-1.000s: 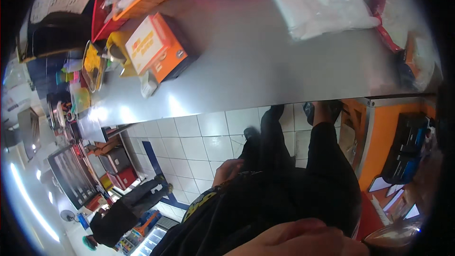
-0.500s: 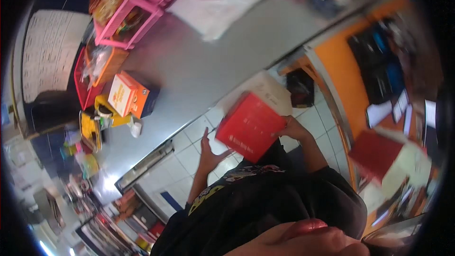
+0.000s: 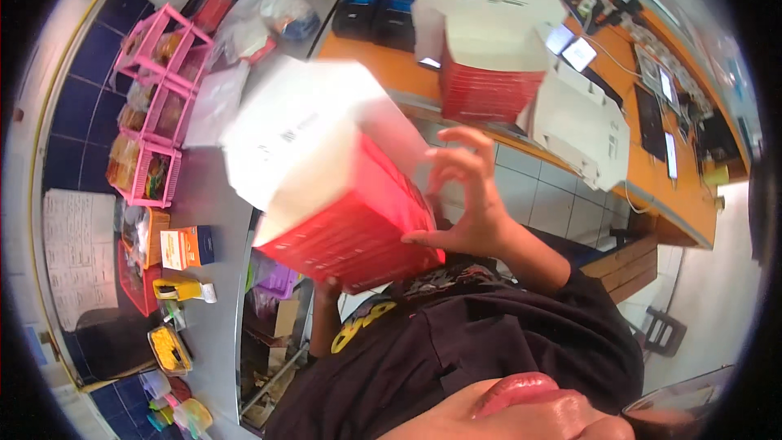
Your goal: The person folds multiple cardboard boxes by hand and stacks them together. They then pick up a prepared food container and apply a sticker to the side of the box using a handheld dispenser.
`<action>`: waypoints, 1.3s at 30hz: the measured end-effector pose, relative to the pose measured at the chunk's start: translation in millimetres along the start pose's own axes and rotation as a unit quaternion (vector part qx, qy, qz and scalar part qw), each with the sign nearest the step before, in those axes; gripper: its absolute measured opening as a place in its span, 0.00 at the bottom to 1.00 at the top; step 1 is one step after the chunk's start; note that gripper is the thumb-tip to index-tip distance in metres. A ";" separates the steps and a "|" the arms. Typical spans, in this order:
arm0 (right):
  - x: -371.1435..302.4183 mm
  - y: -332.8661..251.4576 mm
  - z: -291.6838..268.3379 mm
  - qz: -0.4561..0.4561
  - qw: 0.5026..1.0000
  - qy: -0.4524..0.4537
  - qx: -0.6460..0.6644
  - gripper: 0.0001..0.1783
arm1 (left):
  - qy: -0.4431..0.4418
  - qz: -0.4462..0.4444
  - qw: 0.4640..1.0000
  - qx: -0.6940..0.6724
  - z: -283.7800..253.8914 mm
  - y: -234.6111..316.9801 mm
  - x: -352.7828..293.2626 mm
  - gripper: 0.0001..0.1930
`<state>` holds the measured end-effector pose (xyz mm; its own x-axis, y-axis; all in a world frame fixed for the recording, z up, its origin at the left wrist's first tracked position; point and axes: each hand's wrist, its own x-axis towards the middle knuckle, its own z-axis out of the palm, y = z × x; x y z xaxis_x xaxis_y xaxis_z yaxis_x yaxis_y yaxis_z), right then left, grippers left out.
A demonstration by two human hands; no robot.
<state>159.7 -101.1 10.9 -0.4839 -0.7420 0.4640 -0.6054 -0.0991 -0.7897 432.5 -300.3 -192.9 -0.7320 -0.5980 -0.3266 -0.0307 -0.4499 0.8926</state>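
Note:
A red carton box [image 3: 358, 228] with white lid flaps [image 3: 301, 126] standing open is held tilted in front of my chest. At its lower edge my left hand [image 3: 328, 292] grips it from below, most of the fingers hidden behind the carton. Along its right side my right hand [image 3: 472, 195] is open, fingers apart and curved. The thumb overlaps the red wall; whether it presses on it I cannot tell. A second red box [image 3: 493, 94], also with white flaps up, stands on the orange counter [image 3: 379, 73] beyond my right hand.
White folded cartons [image 3: 578, 122] lie beside the second box, near phones and black devices [image 3: 366, 12]. On the left, a steel counter [image 3: 216, 195] carries a pink rack [image 3: 159, 114], a small orange-white box [image 3: 186, 247], a yellow tape dispenser [image 3: 179, 289] and a yellow-filled container [image 3: 167, 349].
The view has turned toward the orange counter. The held box has come closer, its white flaps now facing up. My right hand has loosened from its edge, and my left has moved beneath it.

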 end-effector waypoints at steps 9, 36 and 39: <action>43.7 4.4 -148.9 -0.113 0.970 -0.009 0.213 0.57 | -0.108 0.352 0.893 0.259 175.5 143.0 82.8 0.52; 75.0 237.3 -266.1 0.048 0.991 -0.127 -0.009 0.40 | -0.131 0.248 0.920 0.273 352.8 106.0 224.8 0.39; 76.4 239.3 -266.7 0.051 0.988 -0.143 -0.009 0.42 | -0.150 0.300 0.908 0.252 351.1 102.3 219.9 0.51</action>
<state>-190.7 -4.6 -35.7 -0.3470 -0.9045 0.2479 -0.5744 -0.0040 -0.8186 29.5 -244.9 -64.2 -0.8701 -0.3929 0.2976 0.1827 0.3036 0.9351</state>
